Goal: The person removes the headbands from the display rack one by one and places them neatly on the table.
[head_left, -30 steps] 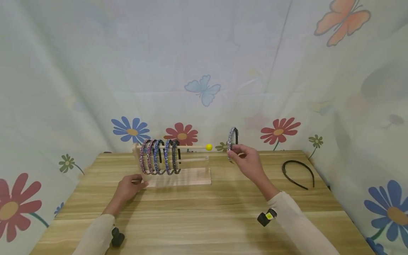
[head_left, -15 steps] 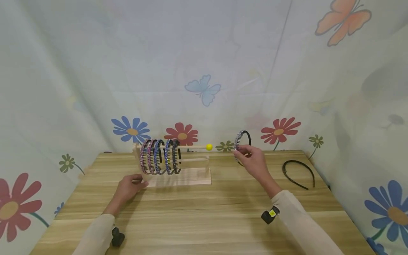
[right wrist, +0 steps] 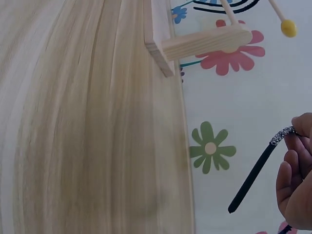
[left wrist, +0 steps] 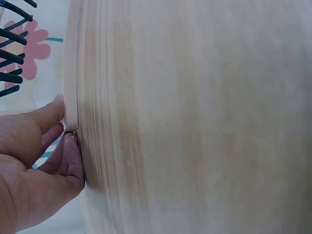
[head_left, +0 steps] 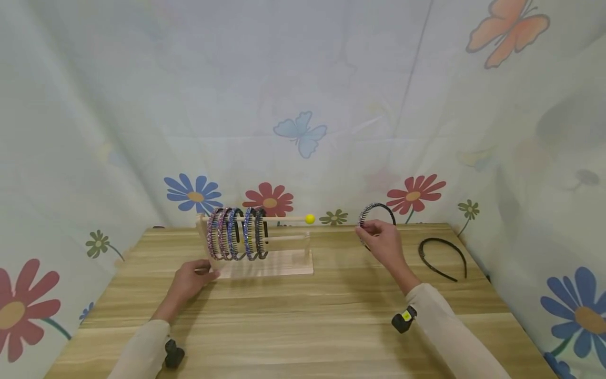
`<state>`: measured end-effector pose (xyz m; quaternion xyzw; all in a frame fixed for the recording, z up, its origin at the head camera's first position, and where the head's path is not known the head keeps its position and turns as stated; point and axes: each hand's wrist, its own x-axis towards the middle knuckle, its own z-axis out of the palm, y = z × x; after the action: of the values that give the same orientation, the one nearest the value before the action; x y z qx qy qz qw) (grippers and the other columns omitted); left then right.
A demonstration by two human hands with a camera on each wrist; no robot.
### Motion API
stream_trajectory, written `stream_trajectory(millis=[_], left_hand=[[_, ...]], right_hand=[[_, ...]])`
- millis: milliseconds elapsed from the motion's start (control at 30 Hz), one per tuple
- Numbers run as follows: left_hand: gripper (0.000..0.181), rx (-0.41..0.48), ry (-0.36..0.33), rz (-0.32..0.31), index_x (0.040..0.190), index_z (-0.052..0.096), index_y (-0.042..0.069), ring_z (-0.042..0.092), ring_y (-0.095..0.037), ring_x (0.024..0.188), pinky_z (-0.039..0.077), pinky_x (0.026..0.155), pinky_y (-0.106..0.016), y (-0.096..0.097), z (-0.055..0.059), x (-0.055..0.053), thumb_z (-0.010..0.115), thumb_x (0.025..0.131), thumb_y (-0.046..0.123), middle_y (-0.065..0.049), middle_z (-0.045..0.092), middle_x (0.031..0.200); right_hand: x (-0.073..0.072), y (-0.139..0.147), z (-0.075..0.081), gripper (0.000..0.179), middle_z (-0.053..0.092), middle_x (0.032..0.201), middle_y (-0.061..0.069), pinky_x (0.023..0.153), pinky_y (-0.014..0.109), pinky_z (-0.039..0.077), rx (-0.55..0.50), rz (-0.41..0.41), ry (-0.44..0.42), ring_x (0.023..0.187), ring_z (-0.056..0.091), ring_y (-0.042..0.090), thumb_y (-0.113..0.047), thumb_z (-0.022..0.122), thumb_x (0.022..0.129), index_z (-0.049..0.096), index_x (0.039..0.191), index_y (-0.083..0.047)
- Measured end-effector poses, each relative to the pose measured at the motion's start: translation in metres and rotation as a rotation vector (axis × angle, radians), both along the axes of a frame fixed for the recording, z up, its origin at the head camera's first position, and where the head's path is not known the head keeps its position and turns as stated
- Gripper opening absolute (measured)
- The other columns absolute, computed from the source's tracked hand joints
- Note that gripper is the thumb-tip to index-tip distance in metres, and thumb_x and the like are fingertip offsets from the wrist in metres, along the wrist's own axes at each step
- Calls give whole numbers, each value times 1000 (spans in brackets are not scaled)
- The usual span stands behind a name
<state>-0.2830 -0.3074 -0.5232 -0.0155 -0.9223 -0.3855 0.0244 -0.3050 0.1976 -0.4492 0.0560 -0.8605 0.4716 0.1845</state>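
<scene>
My right hand (head_left: 383,243) pinches a black toothed headband (head_left: 389,209) with silver rhinestones, held up in the air right of the rack. In the right wrist view one black end of this headband (right wrist: 253,178) slants down from the fingers. My left hand (head_left: 189,281) grips the left end of the wooden headband rack (head_left: 289,263) at its base; in the left wrist view thumb and fingers (left wrist: 73,156) meet around the base's corner (left wrist: 71,117). Several rhinestone headbands (head_left: 233,234), pink, blue and dark, hang on the rack's rods, bunched toward the left.
A plain black headband (head_left: 442,241) lies on the wood-grain table (head_left: 303,326) at the right. The rack's top rod ends in a yellow ball (head_left: 310,218), pointing toward the right hand. A flowered cloth (head_left: 303,79) hangs behind the table.
My right hand has moved right and slightly down, away from the rack's yellow ball. The headband in it has turned so its arch shows wider. The left hand stays at the base.
</scene>
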Motion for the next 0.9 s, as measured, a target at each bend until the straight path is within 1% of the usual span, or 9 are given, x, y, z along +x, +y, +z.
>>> stream_trajectory(millis=[133,233,367,467,567,667,767,900], left_hand=[[46,0,6,3,127,65,-10,68,-43,112,56,91,-53,-1,-2,0,76,94,22,-28,67,125],[46,-1,9,1,127,65,-10,68,-43,111,57,90,-52,-2,-3,0,75,95,21,-28,68,125],[46,2,10,-3,127,65,-10,68,-43,111,57,90,-52,-1,-3,0,75,95,21,-29,68,125],[46,1,9,-2,127,65,-10,68,-43,111,57,90,-52,-1,-2,0,75,95,21,-29,67,125],[46,-3,5,1,127,65,-10,68,-43,112,56,91,-52,-1,-1,1,75,95,21,-29,67,125],[46,-4,0,4,127,65,-10,68,-43,112,57,91,-52,0,0,1,75,95,20,-29,67,126],[45,-2,0,4,127,65,-10,68,-43,112,57,90,-52,0,1,2,75,95,20,-29,67,126],[45,-6,-2,4,128,65,-10,68,-43,112,57,90,-52,1,1,2,74,95,20,-29,67,126]], right_hand=[[-5,4,-6,28,77,97,11,70,30,56,-5,-28,-37,89,72,25,-29,77,94,76,110,-5],[-8,8,-10,30,77,98,11,69,30,56,14,-68,-62,89,73,25,-31,77,93,77,110,-5],[-13,15,-16,32,77,99,13,74,37,57,37,-116,-83,91,73,27,-33,77,93,78,109,-5],[-17,19,-20,33,77,100,13,78,43,58,60,-135,-101,93,73,29,-34,76,93,77,109,-5],[-20,22,-24,35,77,102,13,80,45,57,80,-150,-124,94,73,29,-36,75,94,78,111,-6],[-22,27,-28,34,77,101,13,78,44,58,81,-148,-127,93,72,29,-34,75,94,78,110,-5],[-23,30,-31,29,77,99,14,77,45,58,82,-155,-115,90,72,30,-30,76,93,79,106,-4],[-27,36,-37,26,77,98,15,81,48,58,103,-180,-117,91,73,31,-27,75,93,79,103,-3]])
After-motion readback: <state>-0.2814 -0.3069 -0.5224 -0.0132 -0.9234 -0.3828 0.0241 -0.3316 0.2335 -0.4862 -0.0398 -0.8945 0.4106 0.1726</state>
